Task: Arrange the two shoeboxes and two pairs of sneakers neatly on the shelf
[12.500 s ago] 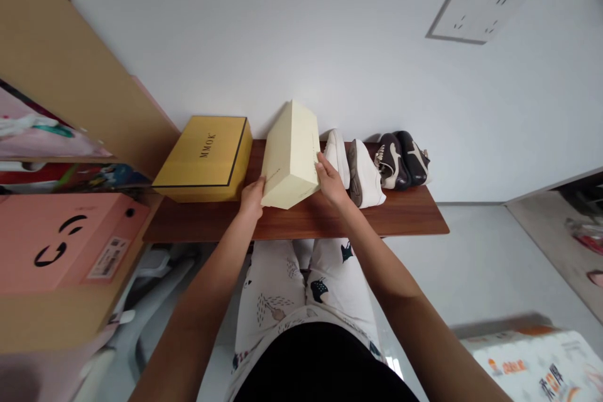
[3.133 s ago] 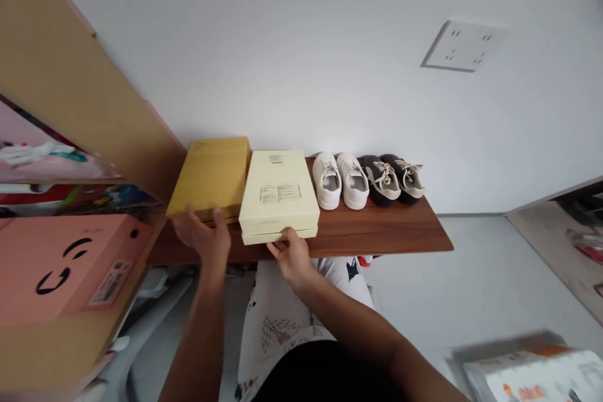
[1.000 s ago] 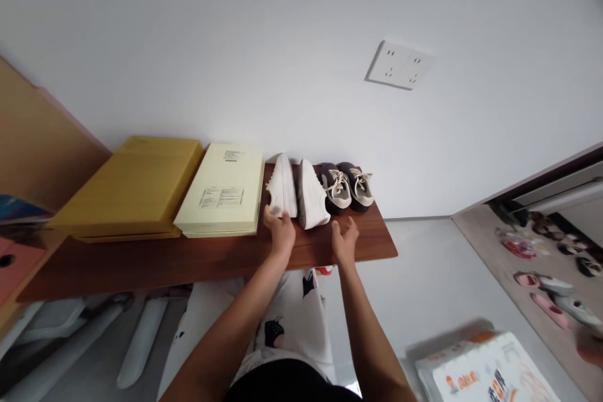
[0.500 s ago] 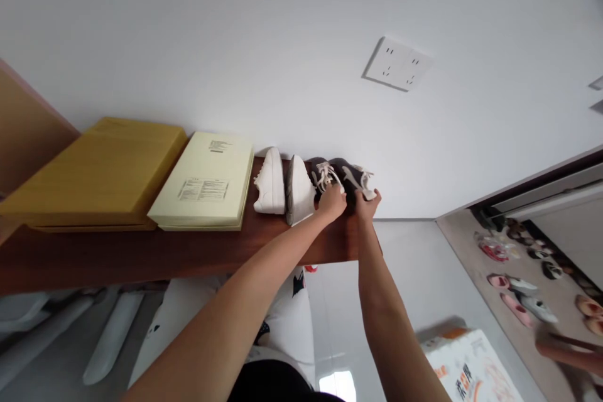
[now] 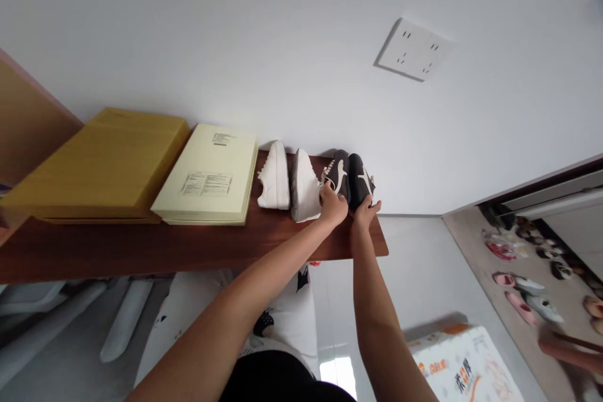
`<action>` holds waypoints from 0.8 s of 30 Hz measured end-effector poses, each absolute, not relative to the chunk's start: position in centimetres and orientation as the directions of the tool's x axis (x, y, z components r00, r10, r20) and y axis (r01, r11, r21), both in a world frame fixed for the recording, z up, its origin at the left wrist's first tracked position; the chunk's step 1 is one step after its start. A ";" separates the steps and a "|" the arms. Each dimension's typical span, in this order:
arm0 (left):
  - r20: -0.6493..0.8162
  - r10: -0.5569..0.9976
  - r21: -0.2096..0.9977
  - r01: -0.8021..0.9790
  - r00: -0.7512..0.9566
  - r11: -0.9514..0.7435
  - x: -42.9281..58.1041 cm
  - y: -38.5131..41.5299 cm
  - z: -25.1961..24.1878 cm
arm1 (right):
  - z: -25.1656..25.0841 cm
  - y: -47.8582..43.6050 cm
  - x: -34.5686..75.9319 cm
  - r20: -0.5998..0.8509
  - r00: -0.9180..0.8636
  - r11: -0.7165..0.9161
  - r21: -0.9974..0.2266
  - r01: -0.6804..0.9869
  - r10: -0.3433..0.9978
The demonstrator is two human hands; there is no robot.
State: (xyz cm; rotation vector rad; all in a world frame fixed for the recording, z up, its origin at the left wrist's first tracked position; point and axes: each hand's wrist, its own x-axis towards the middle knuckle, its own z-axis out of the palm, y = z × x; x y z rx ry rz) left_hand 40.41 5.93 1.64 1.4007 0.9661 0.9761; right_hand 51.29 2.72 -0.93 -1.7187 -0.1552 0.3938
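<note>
Two dark sneakers with cream stripes stand on their sides, soles together, near the right end of a brown wooden shelf (image 5: 198,251). My left hand (image 5: 333,206) grips the heel of the left dark sneaker (image 5: 338,171). Around the heel end of the right dark sneaker (image 5: 360,177), my right hand (image 5: 365,212) is closed, with the thumb and fingers partly hidden. Just to the left, a white sneaker (image 5: 305,185) rests on its side, close to my left fingers. Its white mate (image 5: 276,177) lies beside it.
A pale yellow box (image 5: 207,176) and a larger mustard box (image 5: 103,166) sit left on the shelf. Behind rises a white wall with a socket plate (image 5: 414,50). A printed white package (image 5: 466,364) stands on the floor at lower right; several shoes (image 5: 521,308) lie beyond.
Both dark sneakers have been turned from roughly upright onto their sides and pressed sole to sole. My hands have stayed at their heels; the view has shifted slightly.
</note>
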 end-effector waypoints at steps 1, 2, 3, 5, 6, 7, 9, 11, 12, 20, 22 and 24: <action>0.108 0.933 0.992 0.027 0.343 -0.125 39.1 4.9 1.6 | -0.8 2.2 51.0 -0.177 0.930 -0.192 -0.974 -0.118 0.321; 0.181 0.913 0.979 0.020 0.366 -0.203 37.5 3.8 1.4 | -0.7 1.6 50.5 -0.185 0.928 -0.196 -0.973 -0.125 0.323; 0.257 0.887 0.960 0.006 0.383 -0.281 35.6 2.9 1.1 | -0.7 0.9 49.9 -0.176 0.932 -0.199 -0.973 -0.116 0.317; 0.381 0.873 0.897 0.109 0.303 -0.429 31.4 2.0 0.3 | -1.0 -0.7 47.9 -0.060 0.957 -0.208 -0.978 0.001 0.285; 0.404 0.886 0.863 0.225 0.229 -0.452 29.5 2.0 -0.1 | -1.3 -1.4 46.5 0.045 0.960 -0.214 -0.971 0.107 0.275; 0.404 0.902 0.833 0.345 0.154 -0.432 27.7 2.5 -0.5 | -1.7 -1.9 44.9 0.155 0.944 -0.219 -0.950 0.224 0.292; 0.339 0.940 0.799 0.519 0.031 -0.305 25.4 4.4 -1.0 | -2.4 -2.2 41.4 0.295 0.844 -0.203 -0.886 0.417 0.448; 0.242 0.970 0.786 0.586 0.001 -0.197 24.8 6.9 -1.2 | -2.9 -1.4 38.3 0.344 0.702 -0.179 -0.811 0.557 0.624; 0.207 0.978 0.782 0.597 0.020 -0.178 24.9 8.0 -1.1 | -3.0 -0.8 37.2 0.351 0.650 -0.179 -0.776 0.605 0.674; 0.190 0.970 0.804 0.543 0.150 -0.241 26.2 9.6 -1.1 | -3.2 0.9 35.1 0.376 0.697 -0.327 -0.682 0.655 0.610; 0.185 0.965 0.818 0.516 0.184 -0.255 26.0 9.2 -1.4 | -3.4 0.6 35.2 0.386 0.702 -0.332 -0.678 0.656 0.599; 0.166 0.968 0.833 0.498 0.189 -0.240 26.0 9.1 -1.5 | -3.6 0.5 35.4 0.382 0.707 -0.330 -0.686 0.648 0.594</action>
